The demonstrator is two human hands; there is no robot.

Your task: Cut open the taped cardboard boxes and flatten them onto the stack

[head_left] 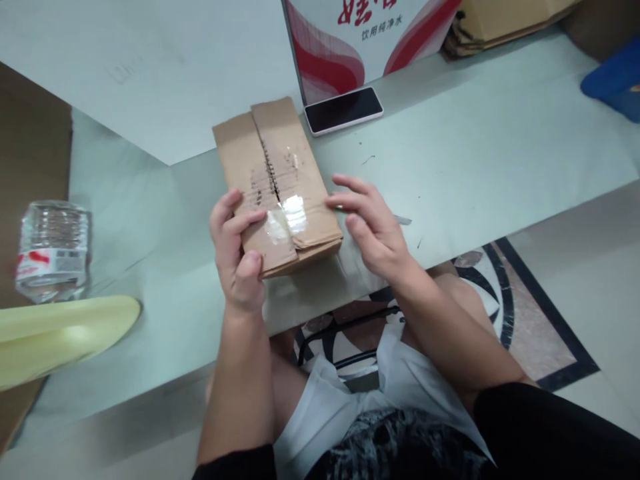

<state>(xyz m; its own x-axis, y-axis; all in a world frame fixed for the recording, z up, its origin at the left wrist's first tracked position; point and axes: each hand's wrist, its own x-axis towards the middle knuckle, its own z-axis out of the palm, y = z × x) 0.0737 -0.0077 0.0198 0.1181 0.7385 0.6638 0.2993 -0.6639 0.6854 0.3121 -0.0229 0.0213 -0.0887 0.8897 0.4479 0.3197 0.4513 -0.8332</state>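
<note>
A taped cardboard box (300, 173) sits near the front edge of the pale green table, tilted slightly to the left. My left hand (237, 250) grips its left side and lower corner, with the thumb near the front edge and fingers on the top. Beside the box's right side is my right hand (373, 227), its fingers apart and a fingertip near the side. A thin blade-like object (403, 220) shows beyond the right fingers; part of it is hidden by the hand.
A phone (344, 111) lies behind the box, against a white and red carton (370, 47). To the left are a clear bottle (54, 250) and a yellow object (70, 333). Folded cardboard (505, 23) and a blue object (615, 80) are at the back right.
</note>
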